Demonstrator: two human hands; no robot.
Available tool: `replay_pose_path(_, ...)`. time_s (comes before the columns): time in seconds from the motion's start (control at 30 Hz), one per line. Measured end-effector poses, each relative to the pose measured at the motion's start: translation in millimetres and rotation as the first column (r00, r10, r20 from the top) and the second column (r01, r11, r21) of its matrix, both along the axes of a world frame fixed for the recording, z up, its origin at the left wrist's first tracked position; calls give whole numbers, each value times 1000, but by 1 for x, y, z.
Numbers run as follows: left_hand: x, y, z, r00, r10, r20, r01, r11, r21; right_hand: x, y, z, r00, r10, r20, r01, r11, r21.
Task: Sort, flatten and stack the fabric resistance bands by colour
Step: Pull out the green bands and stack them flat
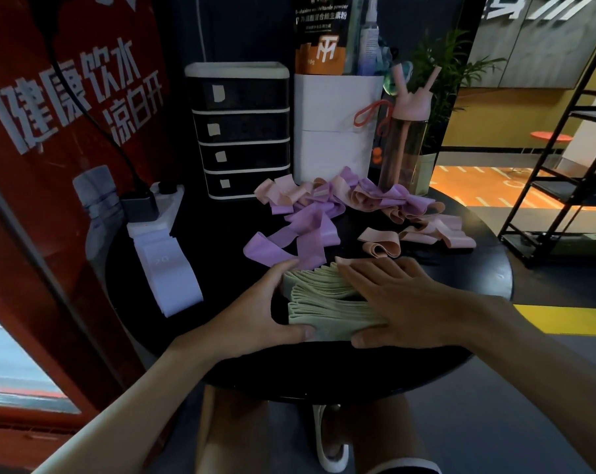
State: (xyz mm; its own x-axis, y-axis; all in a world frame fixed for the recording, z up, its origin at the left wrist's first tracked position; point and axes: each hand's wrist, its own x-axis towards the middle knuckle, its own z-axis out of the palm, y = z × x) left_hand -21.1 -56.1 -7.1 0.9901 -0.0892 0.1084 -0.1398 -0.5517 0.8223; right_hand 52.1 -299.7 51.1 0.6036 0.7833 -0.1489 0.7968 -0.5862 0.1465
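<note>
A stack of pale green bands (327, 302) lies flattened near the front of the round black table (474, 265). My left hand (259, 309) cups the stack's left side, fingers at its far corner and thumb at its near edge. My right hand (399, 299) lies flat on top of the stack, fingers straight. Loose purple bands (300, 230) sprawl just behind the stack. Pink bands (423, 230) lie tangled at the back right, mixed with more purple ones (395, 196). A neat pile of white-lilac bands (166, 268) sits at the left.
At the back stand a black drawer unit (242, 131), a white bin (334, 131), a pink-capped bottle (406, 145) and a power strip (153, 203). A red vending machine (50, 165) flanks the left; a black rack (563, 172) stands at the right.
</note>
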Motion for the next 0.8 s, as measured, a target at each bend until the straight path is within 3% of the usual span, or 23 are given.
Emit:
replay_pose_path(0.13,0,-1,1,1000,-6,-6,6,1000,1,0,-2,-1,999,0,50,1,1000,-20)
replay_pose_path(0.27,2,-1,5,999,-40,-12,40,999,8,0,0,-2,999,-4,-32,4,1000,3)
replay_pose_path(0.47,10,0,12,993,-118,3,117,987,110,-1,-3,-1,999,15,-33,-17,999,-39)
replay_pose_path(0.63,13,1,9,995,-85,41,82,993,83,4,-8,-1,984,1,-178,24,991,135)
replay_pose_path(0.8,16,-5,5,992,-96,84,88,992,93,6,-3,-8,988,50,-145,-20,978,206)
